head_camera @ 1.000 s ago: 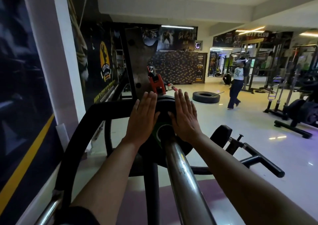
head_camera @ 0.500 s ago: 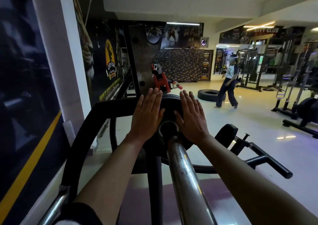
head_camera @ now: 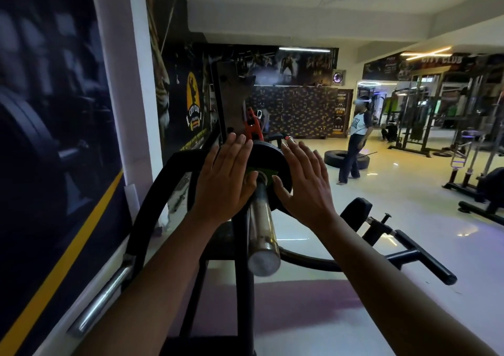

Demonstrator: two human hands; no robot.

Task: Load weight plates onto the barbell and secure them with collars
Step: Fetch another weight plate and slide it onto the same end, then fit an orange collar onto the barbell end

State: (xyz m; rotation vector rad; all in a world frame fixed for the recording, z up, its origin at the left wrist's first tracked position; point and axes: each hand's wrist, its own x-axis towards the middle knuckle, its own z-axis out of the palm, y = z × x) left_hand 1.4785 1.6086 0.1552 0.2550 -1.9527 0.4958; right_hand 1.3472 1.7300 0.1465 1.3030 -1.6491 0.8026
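My left hand (head_camera: 226,184) and right hand (head_camera: 305,186) lie flat and open on the plate (head_camera: 268,162), either side of the bar (head_camera: 261,227), to seat it squarely.

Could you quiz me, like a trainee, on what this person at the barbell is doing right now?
1. True or false: both hands are closed around the sleeve.
2. Where do the left hand and right hand rest? A) flat on the weight plate, either side of the sleeve B) on the tyre C) on the black frame
3. Fill in: no ____ is visible on the bare sleeve.

Key: 1 false; 2 A; 3 collar.
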